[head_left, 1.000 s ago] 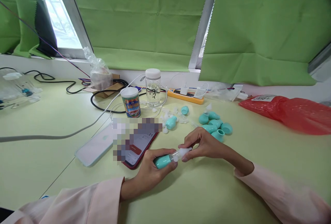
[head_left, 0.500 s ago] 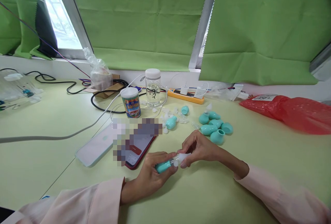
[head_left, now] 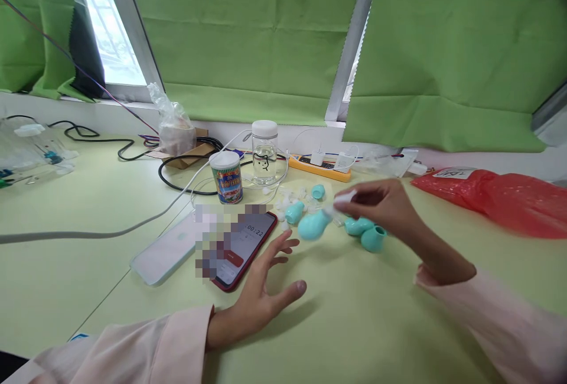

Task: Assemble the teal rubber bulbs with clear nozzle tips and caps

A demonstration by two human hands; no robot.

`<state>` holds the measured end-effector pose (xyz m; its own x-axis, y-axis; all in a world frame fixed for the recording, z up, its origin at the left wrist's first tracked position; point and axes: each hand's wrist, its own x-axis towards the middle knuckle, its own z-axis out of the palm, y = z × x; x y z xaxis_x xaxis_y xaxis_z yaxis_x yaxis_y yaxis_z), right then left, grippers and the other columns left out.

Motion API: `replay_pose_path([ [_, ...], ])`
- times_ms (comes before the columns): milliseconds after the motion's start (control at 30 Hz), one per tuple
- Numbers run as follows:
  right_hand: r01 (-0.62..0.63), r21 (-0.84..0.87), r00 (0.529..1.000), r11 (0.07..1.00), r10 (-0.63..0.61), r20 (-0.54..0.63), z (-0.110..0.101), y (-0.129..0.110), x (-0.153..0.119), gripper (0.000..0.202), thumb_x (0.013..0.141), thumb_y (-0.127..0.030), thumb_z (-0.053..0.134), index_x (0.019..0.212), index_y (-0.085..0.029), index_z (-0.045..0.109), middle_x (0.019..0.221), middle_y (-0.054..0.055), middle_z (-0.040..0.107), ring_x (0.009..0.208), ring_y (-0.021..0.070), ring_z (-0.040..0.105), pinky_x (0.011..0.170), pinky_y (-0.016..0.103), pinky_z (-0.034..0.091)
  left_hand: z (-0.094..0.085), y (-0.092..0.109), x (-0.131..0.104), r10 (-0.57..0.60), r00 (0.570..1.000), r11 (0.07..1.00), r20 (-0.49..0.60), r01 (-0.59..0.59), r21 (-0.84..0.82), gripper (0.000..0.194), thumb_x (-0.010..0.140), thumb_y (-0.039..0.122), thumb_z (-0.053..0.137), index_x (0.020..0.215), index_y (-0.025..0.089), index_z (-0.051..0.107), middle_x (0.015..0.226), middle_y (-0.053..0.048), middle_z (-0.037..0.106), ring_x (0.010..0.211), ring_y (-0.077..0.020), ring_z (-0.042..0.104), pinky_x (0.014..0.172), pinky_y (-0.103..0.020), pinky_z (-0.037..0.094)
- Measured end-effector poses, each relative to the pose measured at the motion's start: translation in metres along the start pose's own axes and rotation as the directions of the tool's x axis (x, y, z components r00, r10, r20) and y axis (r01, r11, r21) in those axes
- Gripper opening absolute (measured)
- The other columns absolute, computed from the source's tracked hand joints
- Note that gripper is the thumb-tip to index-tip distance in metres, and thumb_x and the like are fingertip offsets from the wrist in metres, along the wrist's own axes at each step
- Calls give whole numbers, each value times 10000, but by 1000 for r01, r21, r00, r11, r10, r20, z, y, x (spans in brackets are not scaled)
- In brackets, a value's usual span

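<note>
Between its fingertips my right hand (head_left: 376,204) pinches the clear-and-white end of a teal bulb (head_left: 312,225), which hangs blurred above the table, round end to the left. My left hand (head_left: 261,295) has its fingers and thumb spread and holds nothing, just right of the red-edged phone (head_left: 241,251). More teal bulbs, one an open-mouthed bulb (head_left: 373,238), lie beneath and beside my right hand, which hides some of them. Another teal bulb (head_left: 294,212) rests among small clear parts (head_left: 286,199), near a small teal piece (head_left: 318,192).
A pale phone case (head_left: 170,248) lies at the left. Behind stand a patterned cup (head_left: 227,178) and a lidded jar (head_left: 264,156), beside cables and an orange power strip (head_left: 319,168). A red plastic bag (head_left: 500,198) lies at the right.
My left hand has let go of the teal bulb and spread its fingers. My right hand has moved up and away with the bulb, over the other bulbs.
</note>
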<state>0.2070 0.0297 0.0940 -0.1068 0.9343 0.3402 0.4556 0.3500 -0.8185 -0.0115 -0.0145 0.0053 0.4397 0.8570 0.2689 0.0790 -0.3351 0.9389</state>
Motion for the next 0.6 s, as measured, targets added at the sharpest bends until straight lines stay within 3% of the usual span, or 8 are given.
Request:
replay_pose_path([
  [100, 9, -276, 991, 961, -46, -128, -19, 8, 26, 234, 582, -394, 676, 576, -164, 636, 483, 10, 556, 427, 122, 484, 383, 237, 376, 0, 0, 0, -64, 998, 997, 25, 65, -35, 462, 803, 290, 511, 1238, 237, 363, 1243, -85, 435, 1098, -206, 428, 942, -379, 366],
  [233, 48, -549, 987, 835, -124, -103, -19, 33, 45, 268, 602, -351, 636, 452, -163, 520, 458, 1, 517, 464, 127, 480, 451, 246, 370, 1, -3, 1, -90, 994, 996, 57, 91, 0, 301, 818, 264, 481, 1116, 231, 458, 1199, -70, 447, 1056, -192, 443, 914, -351, 388],
  [433, 26, -706, 989, 707, -119, -83, -13, 53, 58, 280, 637, -333, 561, 431, -171, 462, 452, 1, 503, 475, 133, 486, 508, 256, 370, 2, -5, 3, -11, 996, 999, 84, 8, 45, 236, 794, 164, 470, 1018, 224, 513, 1123, -59, 485, 1028, -189, 460, 857, -315, 411],
  [600, -23, -799, 998, 601, -34, -55, -14, 62, 67, 244, 657, -343, 547, 507, -151, 556, 524, 39, 561, 555, 163, 536, 529, 253, 384, 2, -3, 4, -2, 996, 998, 90, -4, 63, 248, 765, 119, 469, 985, 215, 532, 1088, -62, 502, 1011, -194, 475, 841, -317, 411],
])
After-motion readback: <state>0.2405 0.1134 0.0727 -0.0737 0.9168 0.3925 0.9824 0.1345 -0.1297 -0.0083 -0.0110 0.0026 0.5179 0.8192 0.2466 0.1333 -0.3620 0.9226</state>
